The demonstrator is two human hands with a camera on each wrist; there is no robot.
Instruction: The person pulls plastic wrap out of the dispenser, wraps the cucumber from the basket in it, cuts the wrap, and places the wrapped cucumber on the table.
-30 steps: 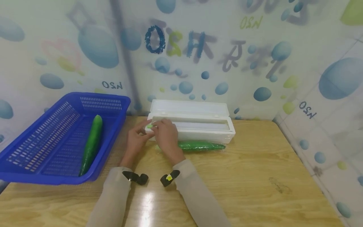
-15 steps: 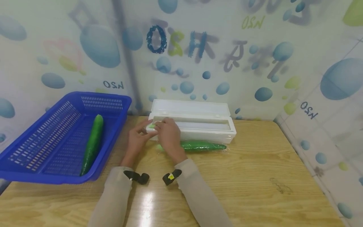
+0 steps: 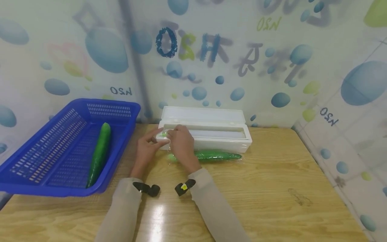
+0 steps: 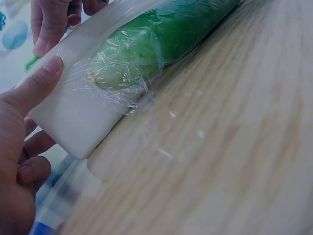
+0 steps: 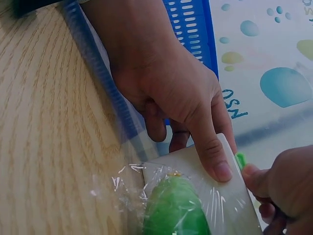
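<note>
A white cling film dispenser stands by the wall with its lid raised. My left hand grips the dispenser's left end, its thumb pressed on the front face. The thumb and fingers of my right hand pinch a small green slide cutter at the box's top front edge, near the left end. In front of the box lies a cucumber under clear film, which runs up over the dispenser's front. My right hand and wrist hide part of this cucumber in the head view.
To the left is a blue plastic basket with one cucumber in it. The wooden table reaches right to a patterned wall. A black strap with a camera sits on each wrist.
My right hand and the green slide cutter have shifted slightly right along the dispenser's edge. My left hand keeps its hold on the box end.
</note>
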